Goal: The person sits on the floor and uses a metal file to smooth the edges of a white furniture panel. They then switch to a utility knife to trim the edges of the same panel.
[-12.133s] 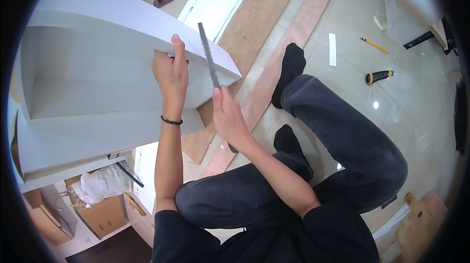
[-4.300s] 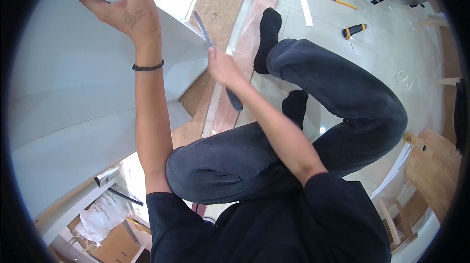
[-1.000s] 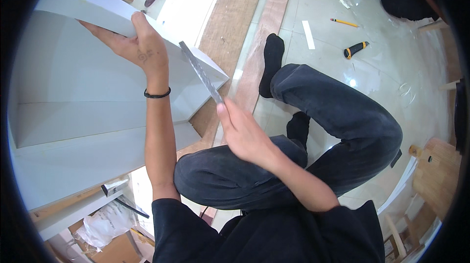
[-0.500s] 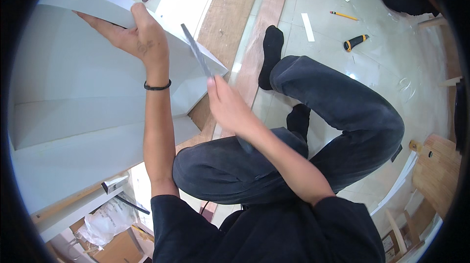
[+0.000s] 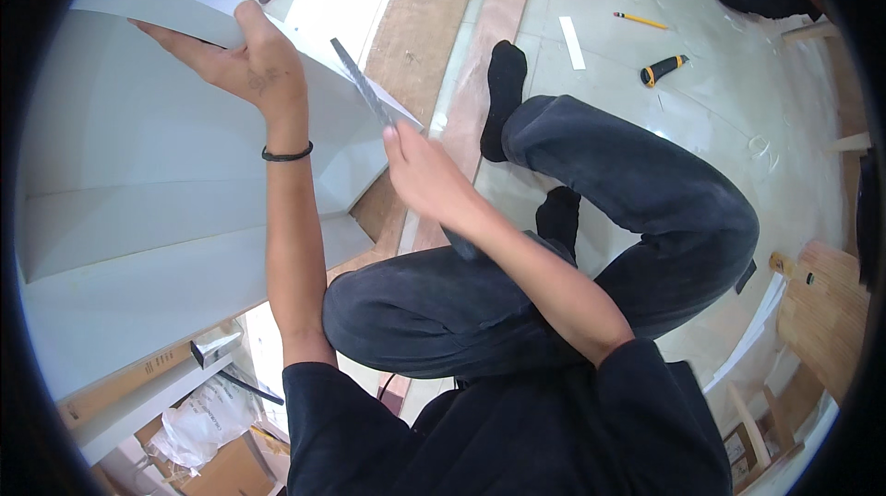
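A large white box-like cabinet point(image 5: 138, 136) with a thin upper panel fills the left side. My left hand point(image 5: 268, 67) grips that panel's edge, thumb on top and fingers beneath; a black band circles the wrist. My right hand point(image 5: 425, 173) is closed around a long, flat, dark metal file point(image 5: 362, 83). The file slants up and left, lying close along the panel's edge near its right corner. Whether it touches the edge I cannot tell. Part of its dark handle shows below my fist, above my bent knee.
Wooden planks point(image 5: 415, 35) lie on the tiled floor beyond the cabinet. To the right are a white strip point(image 5: 571, 43), a pencil point(image 5: 640, 21) and a yellow-black utility knife point(image 5: 664, 71). A wooden chair point(image 5: 821, 321) stands at right, a plastic bag point(image 5: 205, 422) at lower left.
The view has shifted slightly. My right hand and the file have moved a little up and left along the panel's edge. My left hand keeps its grip.
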`<state>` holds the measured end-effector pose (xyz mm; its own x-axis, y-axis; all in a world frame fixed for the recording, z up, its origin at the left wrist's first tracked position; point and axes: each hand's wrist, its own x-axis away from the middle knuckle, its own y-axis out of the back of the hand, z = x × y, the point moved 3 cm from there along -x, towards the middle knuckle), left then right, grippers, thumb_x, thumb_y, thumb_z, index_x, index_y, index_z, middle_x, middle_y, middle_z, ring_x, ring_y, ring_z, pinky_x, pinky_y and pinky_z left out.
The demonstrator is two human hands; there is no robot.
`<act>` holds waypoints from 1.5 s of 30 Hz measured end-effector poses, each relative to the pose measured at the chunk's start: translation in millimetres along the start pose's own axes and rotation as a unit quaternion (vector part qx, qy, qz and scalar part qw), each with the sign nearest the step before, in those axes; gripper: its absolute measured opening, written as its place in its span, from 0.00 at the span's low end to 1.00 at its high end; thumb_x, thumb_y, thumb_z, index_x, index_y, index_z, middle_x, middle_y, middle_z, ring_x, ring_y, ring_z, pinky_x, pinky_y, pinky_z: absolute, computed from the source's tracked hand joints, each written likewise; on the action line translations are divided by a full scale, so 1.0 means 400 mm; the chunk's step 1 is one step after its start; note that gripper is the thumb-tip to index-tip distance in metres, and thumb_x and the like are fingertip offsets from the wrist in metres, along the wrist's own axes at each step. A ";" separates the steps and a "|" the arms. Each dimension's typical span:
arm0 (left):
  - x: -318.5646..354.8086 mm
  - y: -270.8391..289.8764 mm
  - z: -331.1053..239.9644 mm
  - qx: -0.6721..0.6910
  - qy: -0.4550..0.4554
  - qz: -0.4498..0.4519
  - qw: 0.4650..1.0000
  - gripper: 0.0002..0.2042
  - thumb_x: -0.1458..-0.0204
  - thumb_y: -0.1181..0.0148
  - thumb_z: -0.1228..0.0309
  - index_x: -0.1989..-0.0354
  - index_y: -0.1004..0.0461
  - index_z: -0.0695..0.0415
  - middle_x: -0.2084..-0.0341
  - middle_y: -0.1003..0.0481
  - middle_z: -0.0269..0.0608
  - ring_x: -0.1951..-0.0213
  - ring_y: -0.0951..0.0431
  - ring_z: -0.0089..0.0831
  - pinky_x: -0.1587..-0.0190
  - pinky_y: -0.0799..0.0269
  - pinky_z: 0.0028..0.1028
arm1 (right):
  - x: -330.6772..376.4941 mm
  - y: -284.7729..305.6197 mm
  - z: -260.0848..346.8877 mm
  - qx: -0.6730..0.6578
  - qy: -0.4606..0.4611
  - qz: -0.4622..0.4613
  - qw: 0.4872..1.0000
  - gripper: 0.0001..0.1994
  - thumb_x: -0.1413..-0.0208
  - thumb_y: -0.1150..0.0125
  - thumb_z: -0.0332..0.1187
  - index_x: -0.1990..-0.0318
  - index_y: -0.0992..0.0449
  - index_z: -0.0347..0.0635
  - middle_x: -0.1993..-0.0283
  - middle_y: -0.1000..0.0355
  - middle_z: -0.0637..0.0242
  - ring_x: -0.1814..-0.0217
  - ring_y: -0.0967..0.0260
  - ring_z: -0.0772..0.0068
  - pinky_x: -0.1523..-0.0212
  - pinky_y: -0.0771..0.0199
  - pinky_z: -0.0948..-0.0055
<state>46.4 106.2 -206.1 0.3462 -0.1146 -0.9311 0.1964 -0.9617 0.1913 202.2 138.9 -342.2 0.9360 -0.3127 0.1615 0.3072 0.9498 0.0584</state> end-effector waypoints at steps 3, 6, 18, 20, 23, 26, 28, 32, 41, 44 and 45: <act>0.005 0.001 0.007 0.010 0.013 -0.003 1.000 0.42 0.55 0.48 0.79 0.27 0.59 0.65 0.30 0.54 0.61 0.30 0.50 0.52 0.28 0.57 0.37 | 0.040 0.003 0.014 -0.032 -0.001 -0.011 0.999 0.18 0.30 0.65 0.39 0.60 0.37 0.28 0.69 0.32 0.26 0.59 0.33 0.22 0.58 0.36 0.38; 0.007 0.003 0.009 -0.007 0.017 0.004 1.000 0.43 0.55 0.48 0.78 0.27 0.58 0.64 0.31 0.52 0.61 0.30 0.48 0.52 0.28 0.55 0.37 | 0.000 -0.013 0.012 -0.029 -0.025 -0.018 0.999 0.19 0.30 0.65 0.38 0.60 0.37 0.27 0.68 0.31 0.27 0.58 0.33 0.24 0.56 0.36 0.38; 0.004 0.001 -0.002 -0.006 0.001 0.016 1.000 0.44 0.57 0.50 0.79 0.28 0.62 0.68 0.28 0.60 0.62 0.26 0.63 0.53 0.26 0.69 0.39 | -0.044 -0.016 -0.071 0.047 -0.038 -0.017 0.998 0.20 0.29 0.68 0.40 0.59 0.37 0.28 0.66 0.30 0.27 0.56 0.33 0.23 0.53 0.37 0.40; 0.004 -0.001 0.001 0.010 0.016 0.008 1.000 0.44 0.57 0.50 0.79 0.28 0.61 0.68 0.28 0.60 0.61 0.26 0.64 0.52 0.26 0.70 0.40 | -0.055 -0.010 -0.082 0.049 0.000 -0.013 0.999 0.20 0.29 0.68 0.40 0.59 0.37 0.29 0.65 0.30 0.28 0.55 0.33 0.23 0.53 0.37 0.40; 0.005 -0.002 0.003 -0.009 0.011 -0.011 1.000 0.43 0.56 0.47 0.78 0.27 0.58 0.64 0.30 0.53 0.59 0.30 0.49 0.53 0.27 0.58 0.36 | 0.010 -0.004 -0.060 0.026 -0.064 0.015 0.997 0.21 0.29 0.67 0.40 0.60 0.34 0.27 0.65 0.30 0.28 0.55 0.33 0.25 0.52 0.36 0.40; 0.003 0.000 0.002 -0.012 0.006 -0.003 1.000 0.43 0.56 0.47 0.78 0.27 0.58 0.63 0.30 0.54 0.60 0.30 0.49 0.54 0.27 0.58 0.36 | -0.024 -0.015 -0.067 0.018 -0.080 0.001 0.997 0.22 0.29 0.68 0.43 0.54 0.33 0.30 0.58 0.30 0.33 0.48 0.34 0.29 0.48 0.35 0.47; 0.002 0.001 -0.002 -0.009 -0.002 0.009 1.000 0.44 0.56 0.49 0.80 0.27 0.60 0.65 0.28 0.58 0.60 0.27 0.59 0.52 0.27 0.67 0.39 | -0.055 -0.009 -0.085 0.057 -0.085 0.022 0.994 0.22 0.29 0.68 0.43 0.54 0.34 0.30 0.57 0.30 0.33 0.47 0.34 0.30 0.47 0.36 0.47; 0.000 -0.002 -0.008 0.032 0.007 0.003 0.999 0.43 0.56 0.50 0.80 0.27 0.61 0.67 0.28 0.60 0.60 0.25 0.65 0.50 0.27 0.71 0.41 | -0.036 0.004 -0.085 0.073 -0.074 0.033 0.994 0.22 0.29 0.68 0.43 0.53 0.34 0.30 0.58 0.30 0.32 0.48 0.33 0.29 0.48 0.36 0.46; -0.002 -0.003 -0.010 -0.011 0.006 0.010 1.000 0.43 0.55 0.51 0.80 0.27 0.62 0.67 0.28 0.61 0.60 0.25 0.65 0.51 0.27 0.70 0.40 | -0.078 -0.037 -0.170 0.054 -0.056 -0.014 0.997 0.21 0.30 0.68 0.42 0.54 0.34 0.30 0.61 0.30 0.29 0.52 0.34 0.25 0.50 0.37 0.40; 0.003 -0.002 -0.009 0.023 0.014 0.018 0.999 0.43 0.55 0.50 0.78 0.28 0.63 0.68 0.28 0.62 0.61 0.26 0.66 0.52 0.27 0.71 0.41 | -0.042 -0.037 -0.166 0.031 -0.071 -0.002 0.997 0.23 0.29 0.69 0.43 0.55 0.33 0.29 0.59 0.29 0.31 0.50 0.33 0.28 0.49 0.35 0.44; 0.005 -0.001 -0.009 0.018 0.021 0.020 0.999 0.43 0.55 0.50 0.78 0.28 0.63 0.68 0.28 0.62 0.61 0.26 0.66 0.52 0.27 0.71 0.41 | -0.038 -0.039 -0.163 0.009 -0.072 -0.012 0.997 0.23 0.30 0.68 0.42 0.56 0.33 0.28 0.61 0.30 0.29 0.52 0.33 0.26 0.49 0.35 0.42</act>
<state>50.4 107.2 -207.0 0.3919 -0.1440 -0.9087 0.1486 -0.9648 0.2170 194.4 129.1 -409.8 0.8935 -0.3342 0.3001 0.3252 0.9422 0.0812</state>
